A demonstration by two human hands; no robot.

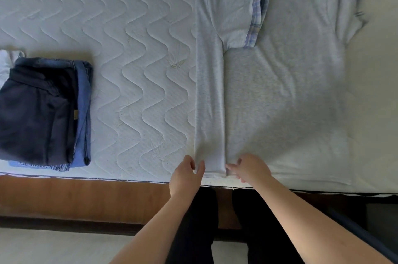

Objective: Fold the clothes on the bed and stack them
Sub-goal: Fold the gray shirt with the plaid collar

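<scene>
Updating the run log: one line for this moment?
shirt: left side folded | left hand, right hand: at hem | stack: left

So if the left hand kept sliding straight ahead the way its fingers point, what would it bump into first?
Probably the folded-over strip of the grey shirt: the left hand already sits at its bottom hem, fingers pointing up along it. Exact contact is unclear.
</scene>
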